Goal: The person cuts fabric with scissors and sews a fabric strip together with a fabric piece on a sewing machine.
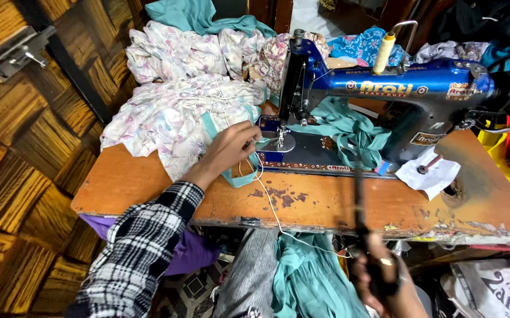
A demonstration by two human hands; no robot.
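- The teal strip (249, 168) is being pinned to the machine bed by the left hand (228, 148), fingertips pressed down just left of the presser foot (279, 140); the hand is grasping nothing, only holding the cloth flat.
- The floral cloth (172, 115) is being kept heaped at the far left of the table (137, 182), touching the strip's edge.
- A white thread (269, 203) is being trailed from the needle area over the near table edge toward the right hand (384, 277).
- Scissors (362, 218) are being gripped by the right hand, low at the near right, blades pointing up toward the machine (396, 88); the image is blurred there, so whether the blades are parted cannot be told.
- Judgement: the thread is best being kept taut and cut close to the cloth, with the left fingers staying clear of the needle.
- Judgement: the strip should be held still, so the seam is not being pulled askew.
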